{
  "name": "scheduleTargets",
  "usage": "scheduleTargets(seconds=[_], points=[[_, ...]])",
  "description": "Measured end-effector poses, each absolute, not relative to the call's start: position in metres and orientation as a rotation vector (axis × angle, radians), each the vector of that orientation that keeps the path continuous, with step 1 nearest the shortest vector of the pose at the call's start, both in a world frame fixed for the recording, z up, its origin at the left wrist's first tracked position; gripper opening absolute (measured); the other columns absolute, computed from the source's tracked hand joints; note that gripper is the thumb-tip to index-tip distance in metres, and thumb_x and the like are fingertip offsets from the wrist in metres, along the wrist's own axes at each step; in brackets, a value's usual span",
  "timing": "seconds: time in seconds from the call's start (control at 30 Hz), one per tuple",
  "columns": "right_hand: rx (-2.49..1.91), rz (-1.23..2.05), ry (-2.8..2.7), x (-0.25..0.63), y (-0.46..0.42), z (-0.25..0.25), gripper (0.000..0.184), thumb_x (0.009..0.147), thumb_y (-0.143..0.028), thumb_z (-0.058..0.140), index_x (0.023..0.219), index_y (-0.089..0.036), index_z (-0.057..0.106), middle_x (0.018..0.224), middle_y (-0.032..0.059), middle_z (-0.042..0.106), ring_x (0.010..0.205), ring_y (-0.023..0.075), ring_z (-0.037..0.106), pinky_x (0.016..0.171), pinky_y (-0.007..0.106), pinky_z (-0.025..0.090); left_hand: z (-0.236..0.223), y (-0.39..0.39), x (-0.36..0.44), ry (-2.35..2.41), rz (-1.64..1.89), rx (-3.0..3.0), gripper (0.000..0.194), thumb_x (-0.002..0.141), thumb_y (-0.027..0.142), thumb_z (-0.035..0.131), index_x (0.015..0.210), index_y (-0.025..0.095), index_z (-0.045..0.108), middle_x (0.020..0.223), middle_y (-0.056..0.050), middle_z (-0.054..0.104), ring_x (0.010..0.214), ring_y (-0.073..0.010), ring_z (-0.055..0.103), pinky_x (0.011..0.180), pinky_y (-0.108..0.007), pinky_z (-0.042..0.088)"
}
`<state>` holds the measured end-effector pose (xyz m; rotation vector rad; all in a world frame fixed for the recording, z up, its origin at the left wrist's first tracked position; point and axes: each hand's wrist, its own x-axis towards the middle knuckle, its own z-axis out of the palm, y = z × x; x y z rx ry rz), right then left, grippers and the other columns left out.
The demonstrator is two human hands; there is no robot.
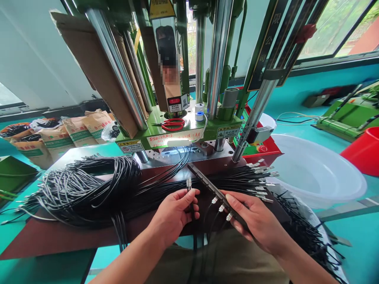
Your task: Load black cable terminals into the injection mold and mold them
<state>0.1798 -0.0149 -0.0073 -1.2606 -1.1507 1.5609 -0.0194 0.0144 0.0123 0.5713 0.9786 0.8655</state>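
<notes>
At the table's (71,240) edge, the left hand (176,211) pinches a cable end (188,183) just left of the bar (207,184) gripped by the right hand (254,215). The bar slants forward-left, its far tip near the cable end.

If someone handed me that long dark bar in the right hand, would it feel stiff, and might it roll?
The bar is probably stiff: held near one end in the right hand, it juts out straight. Its angular shape suggests it would hardly roll. The small metal connectors jutting from its side might snag.
</notes>
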Motion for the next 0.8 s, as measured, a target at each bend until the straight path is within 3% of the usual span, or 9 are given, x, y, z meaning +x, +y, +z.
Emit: scheduleTargets(seconds=[0.27, 0.6, 0.8], points=[[-1.278, 1.582, -1.157, 0.18, -0.014, -0.009, 0.051, 0.089, -0.052, 0.049, 0.13, -0.021, 0.055, 0.06, -0.0033, 0.048, 0.041, 0.0058, 0.04, 0.028, 0.013, 0.03, 0.007, 0.014, -0.015, 1.036, 0.753, 0.593, 0.026, 0.072, 0.025, 0.074, 0.089, 0.016, 0.055, 0.066, 0.003, 0.05, 0.05, -0.0046, 0.045, 0.043, -0.016, 0.039], [-1.291, 1.597, -1.15, 0.179, -0.013, -0.007, 0.053, 0.089, -0.053, 0.05, 0.13, -0.02, 0.055, 0.055, -0.0046, 0.045, 0.041, 0.0059, 0.039, 0.029, 0.012, 0.03, 0.014, 0.012, -0.01, 1.097, 0.764, 0.694, 0.022, 0.077, 0.027, 0.069, 0.087, 0.013, 0.056, 0.076, -0.002, 0.056, 0.062, -0.0082, 0.054, 0.056, -0.021, 0.048], [-1.301, 1.601, -1.145, 0.18, -0.014, -0.007, 0.053, 0.088, -0.053, 0.05, 0.13, -0.021, 0.055, 0.054, -0.0048, 0.045, 0.041, 0.0065, 0.039, 0.029, 0.013, 0.031, 0.011, 0.014, -0.01, 1.085, 0.805, 0.666, 0.026, 0.073, 0.027, 0.071, 0.089, 0.016, 0.054, 0.063, 0.005, 0.047, 0.049, -0.0044, 0.041, 0.043, -0.017, 0.034]])
